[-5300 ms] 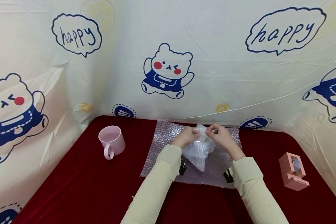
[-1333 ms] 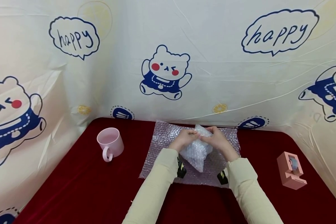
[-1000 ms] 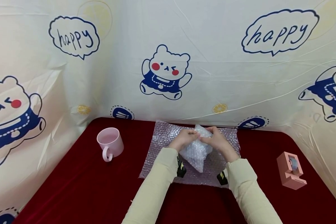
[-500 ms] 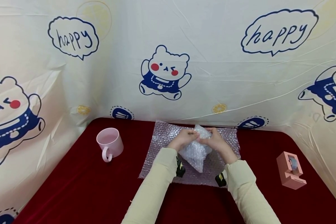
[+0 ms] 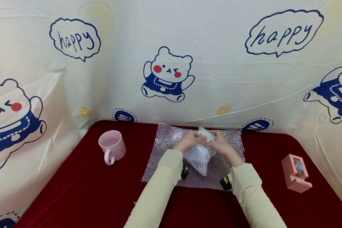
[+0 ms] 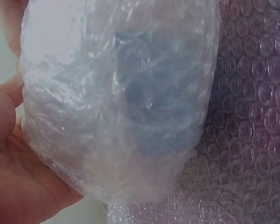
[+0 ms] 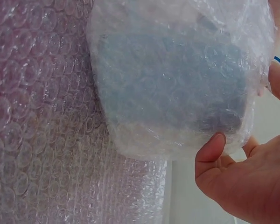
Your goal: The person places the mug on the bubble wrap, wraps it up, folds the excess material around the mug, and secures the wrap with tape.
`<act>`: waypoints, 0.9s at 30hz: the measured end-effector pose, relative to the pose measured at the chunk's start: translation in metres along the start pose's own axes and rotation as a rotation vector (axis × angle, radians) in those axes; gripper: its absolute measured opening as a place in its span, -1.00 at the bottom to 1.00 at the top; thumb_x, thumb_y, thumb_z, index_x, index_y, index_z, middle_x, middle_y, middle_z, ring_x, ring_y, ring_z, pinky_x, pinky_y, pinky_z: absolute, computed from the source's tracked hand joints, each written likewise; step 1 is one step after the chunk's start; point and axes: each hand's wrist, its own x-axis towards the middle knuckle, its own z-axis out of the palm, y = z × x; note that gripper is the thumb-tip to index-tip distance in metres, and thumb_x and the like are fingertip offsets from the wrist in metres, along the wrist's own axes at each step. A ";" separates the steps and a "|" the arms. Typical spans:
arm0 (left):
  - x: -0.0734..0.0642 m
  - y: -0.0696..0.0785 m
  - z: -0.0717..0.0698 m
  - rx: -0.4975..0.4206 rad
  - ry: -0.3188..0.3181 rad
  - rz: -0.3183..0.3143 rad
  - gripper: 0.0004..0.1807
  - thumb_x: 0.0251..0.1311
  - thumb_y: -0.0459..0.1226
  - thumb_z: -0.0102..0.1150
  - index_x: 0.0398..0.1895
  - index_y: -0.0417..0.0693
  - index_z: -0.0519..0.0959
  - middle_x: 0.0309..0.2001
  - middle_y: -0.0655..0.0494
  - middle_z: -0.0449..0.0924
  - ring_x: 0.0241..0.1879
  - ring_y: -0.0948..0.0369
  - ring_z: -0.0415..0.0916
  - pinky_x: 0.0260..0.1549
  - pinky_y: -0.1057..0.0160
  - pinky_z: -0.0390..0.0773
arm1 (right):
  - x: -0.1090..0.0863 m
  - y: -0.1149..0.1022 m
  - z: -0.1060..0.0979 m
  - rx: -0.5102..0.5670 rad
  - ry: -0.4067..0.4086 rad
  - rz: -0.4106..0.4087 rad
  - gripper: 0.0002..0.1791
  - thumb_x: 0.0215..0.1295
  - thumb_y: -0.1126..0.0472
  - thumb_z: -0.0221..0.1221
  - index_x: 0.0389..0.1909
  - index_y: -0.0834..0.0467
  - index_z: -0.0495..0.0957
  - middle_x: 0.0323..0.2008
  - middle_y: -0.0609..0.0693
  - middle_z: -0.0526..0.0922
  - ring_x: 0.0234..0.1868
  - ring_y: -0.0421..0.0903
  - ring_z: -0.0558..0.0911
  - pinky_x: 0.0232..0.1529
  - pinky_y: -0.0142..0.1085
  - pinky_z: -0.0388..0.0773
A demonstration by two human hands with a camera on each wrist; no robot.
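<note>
A bundle of bubble wrap (image 5: 199,160) stands on a flat sheet of bubble wrap (image 5: 166,142), its lower corner pointing toward me. Through the layers a bluish shape (image 7: 168,79) shows in the right wrist view, its kind blurred by the bubbles. My left hand (image 5: 189,140) pinches the upper left of the bundle, thumb and fingertips on the film. On the other side my right hand (image 5: 220,145) grips the top right; its thumb (image 7: 211,151) presses the front of the wrap in the right wrist view while the other fingers are partly hidden behind. Both hands' fingertips come close together at the top.
A pink mug (image 5: 112,145) stands at the left with its handle toward me. At the right sits a pink tape dispenser (image 5: 296,174) with a roll of tape. Dark red cloth (image 5: 88,190) covers the table, and a printed curtain (image 5: 216,79) rises behind its far edge.
Since the oldest frame, my right hand has gone from pinching fingertips at the top to gripping the bundle's upper right side. Within the last second my left fingertips have shifted slightly right.
</note>
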 end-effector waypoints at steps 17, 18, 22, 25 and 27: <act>0.001 -0.005 0.000 0.048 -0.011 0.085 -0.50 0.36 -0.09 0.03 -0.76 0.06 0.19 -0.71 0.26 0.10 -0.65 0.32 0.07 -0.64 0.39 0.16 | -0.002 0.008 -0.002 0.036 -0.005 -0.038 -0.41 0.42 0.21 -0.05 0.36 0.33 0.02 0.43 0.40 -0.05 0.46 0.30 -0.04 0.42 0.17 0.01; 0.000 -0.006 -0.001 0.059 -0.021 0.089 -0.50 0.36 -0.07 0.01 -0.75 0.06 0.19 -0.69 0.24 0.11 -0.63 0.31 0.09 -0.61 0.38 0.18 | -0.002 0.008 -0.002 0.034 -0.001 -0.036 -0.41 0.42 0.21 -0.05 0.36 0.33 0.02 0.43 0.40 -0.05 0.46 0.30 -0.04 0.42 0.18 0.01; -0.001 -0.006 -0.004 0.078 -0.057 0.087 -0.53 0.39 -0.01 -0.08 -0.71 0.08 0.23 -0.59 0.21 0.21 -0.51 0.28 0.20 -0.45 0.34 0.28 | -0.002 0.008 -0.001 0.033 0.007 -0.035 -0.42 0.42 0.22 -0.05 0.36 0.33 0.03 0.42 0.40 -0.02 0.45 0.31 -0.01 0.41 0.18 0.04; 0.000 -0.008 -0.005 0.056 -0.073 0.069 -0.56 0.36 -0.02 -0.05 -0.69 0.08 0.25 -0.55 0.20 0.26 -0.44 0.27 0.26 -0.36 0.32 0.33 | -0.003 0.008 -0.001 0.039 0.010 -0.036 -0.43 0.42 0.23 -0.05 0.35 0.33 0.04 0.42 0.40 -0.02 0.46 0.30 -0.02 0.41 0.18 0.03; 0.000 -0.010 -0.005 0.030 -0.083 0.055 -0.58 0.33 -0.05 -0.01 -0.68 0.08 0.25 -0.54 0.18 0.27 -0.41 0.26 0.29 -0.33 0.31 0.36 | -0.003 0.007 -0.001 0.041 0.010 -0.037 -0.43 0.42 0.23 -0.04 0.34 0.33 0.04 0.42 0.39 -0.02 0.46 0.30 -0.02 0.42 0.18 0.02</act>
